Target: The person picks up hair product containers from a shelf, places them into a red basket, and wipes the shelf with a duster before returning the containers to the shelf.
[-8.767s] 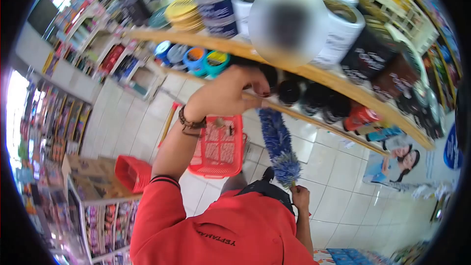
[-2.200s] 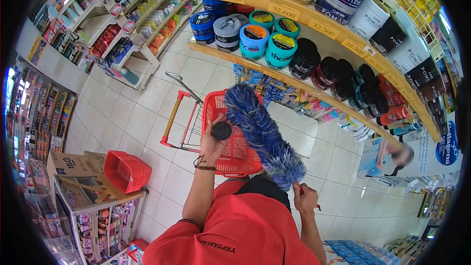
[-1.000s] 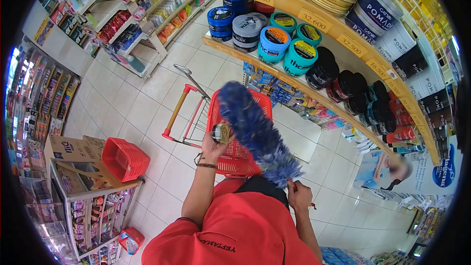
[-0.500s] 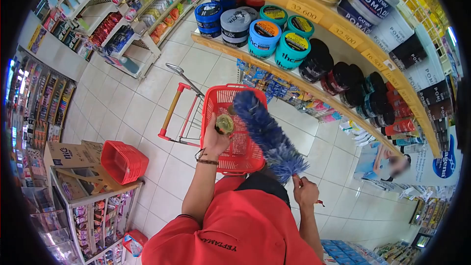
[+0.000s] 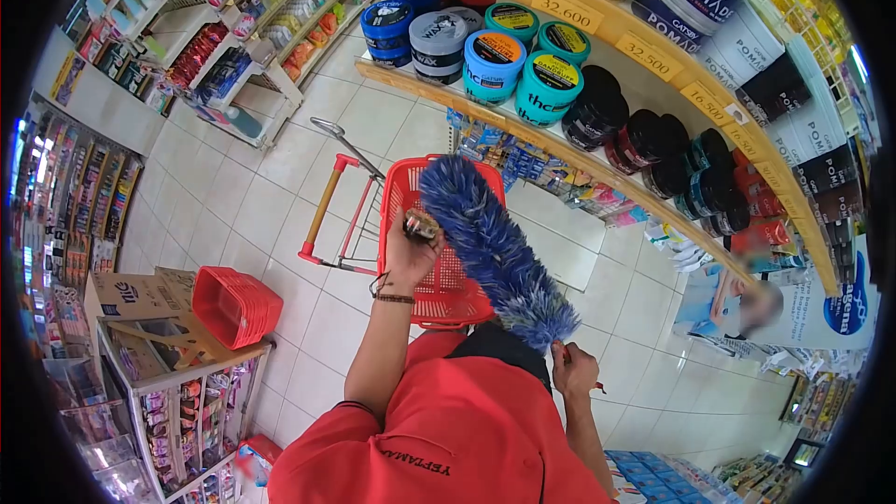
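Note:
My left hand (image 5: 411,252) is closed round a small round jar (image 5: 419,226), held over a red shopping basket (image 5: 448,297). Its label is too small to read. In my right hand (image 5: 574,369) is the handle end of a blue feather duster (image 5: 490,247), its fluffy head slanting up and left across the basket. The duster's tip lies close beside the jar. Beyond it, a shelf holds turquoise hair-product jars (image 5: 551,87), a grey wax jar (image 5: 438,45) and blue jars (image 5: 386,30).
A trolley frame with a yellow-and-red handle (image 5: 324,210) stands left of the basket. Stacked red baskets (image 5: 233,306) and a cardboard box (image 5: 131,296) top a display rack at left. The priced wooden shelf edge (image 5: 569,9) curves along the right.
The jar in my left hand has been turned, showing its side rather than its top. The duster's head has shifted left, nearer the jar.

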`<state>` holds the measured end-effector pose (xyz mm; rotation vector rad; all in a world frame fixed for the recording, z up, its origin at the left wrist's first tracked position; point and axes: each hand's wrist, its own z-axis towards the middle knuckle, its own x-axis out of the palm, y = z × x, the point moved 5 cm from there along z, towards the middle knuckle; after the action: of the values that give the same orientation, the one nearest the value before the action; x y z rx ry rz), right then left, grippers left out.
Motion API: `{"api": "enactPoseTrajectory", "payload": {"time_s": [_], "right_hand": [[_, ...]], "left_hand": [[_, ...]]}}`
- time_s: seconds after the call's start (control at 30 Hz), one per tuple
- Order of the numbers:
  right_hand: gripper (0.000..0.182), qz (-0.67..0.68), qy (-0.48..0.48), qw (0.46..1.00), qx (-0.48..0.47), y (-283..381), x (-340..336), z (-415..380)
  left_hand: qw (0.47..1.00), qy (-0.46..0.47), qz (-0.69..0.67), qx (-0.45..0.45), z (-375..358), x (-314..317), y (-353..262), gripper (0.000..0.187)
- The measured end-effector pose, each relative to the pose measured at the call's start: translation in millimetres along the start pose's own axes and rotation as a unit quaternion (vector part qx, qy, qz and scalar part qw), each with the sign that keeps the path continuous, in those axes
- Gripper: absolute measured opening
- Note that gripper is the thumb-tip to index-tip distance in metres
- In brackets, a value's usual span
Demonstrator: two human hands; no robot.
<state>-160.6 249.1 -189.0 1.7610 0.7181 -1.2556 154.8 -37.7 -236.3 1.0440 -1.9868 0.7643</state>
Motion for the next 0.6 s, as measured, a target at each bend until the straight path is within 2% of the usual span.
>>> {"api": "enactPoseTrajectory", "payload": {"time_s": [0.03,0.1,0.17,0.27,0.3,0.37,0.4,0.47,0.53,0.6], "right_hand": [[0.041,0.037,-0.006,0.999,-0.027,4.2,-0.8,-3.8],[0.037,0.093,-0.023,0.992,-0.081,14.9,-4.0,-3.4],[0.035,0.088,-0.023,0.992,-0.091,12.7,2.6,5.9],[0.034,0.115,-0.03,0.99,-0.078,8.1,20.7,2.6],[0.035,0.108,-0.029,0.992,-0.051,5.1,23.7,4.1],[0.04,0.047,0.004,0.999,0.007,-4.3,26.9,5.0],[0.04,0.047,-0.002,0.999,0.005,-4.9,23.0,8.9],[0.043,0.026,0.008,0.999,0.045,-10.7,21.2,3.9],[0.043,0.037,-0.003,0.998,0.057,-15.9,23.0,0.7],[0.05,0.075,-0.007,0.996,0.052,-16.3,17.5,-1.9]], "left_hand": [[1.0,0.0,0.0,-0.001,-1.9,4.4,4.4,0.057],[0.997,0.045,0.016,0.059,-6.9,24.3,8.9,0.054],[0.994,0.067,0.027,0.085,-4.7,26.8,13.0,0.054],[0.995,0.042,0.096,-0.003,5.1,-5.3,23.7,0.059],[0.994,0.044,0.098,-0.003,0.6,-7.1,17.6,0.059],[0.982,0.134,0.028,-0.127,-11.4,3.3,17.3,0.065],[0.982,0.14,0.028,-0.126,-18.3,28.0,20.7,0.065],[0.988,-0.031,0.143,-0.039,-40.1,54.8,20.8,0.07],[0.989,-0.007,0.135,-0.059,-48.5,79.2,20.5,0.07],[0.953,0.178,0.219,-0.107,-54.9,111.8,26.4,0.059]]}}
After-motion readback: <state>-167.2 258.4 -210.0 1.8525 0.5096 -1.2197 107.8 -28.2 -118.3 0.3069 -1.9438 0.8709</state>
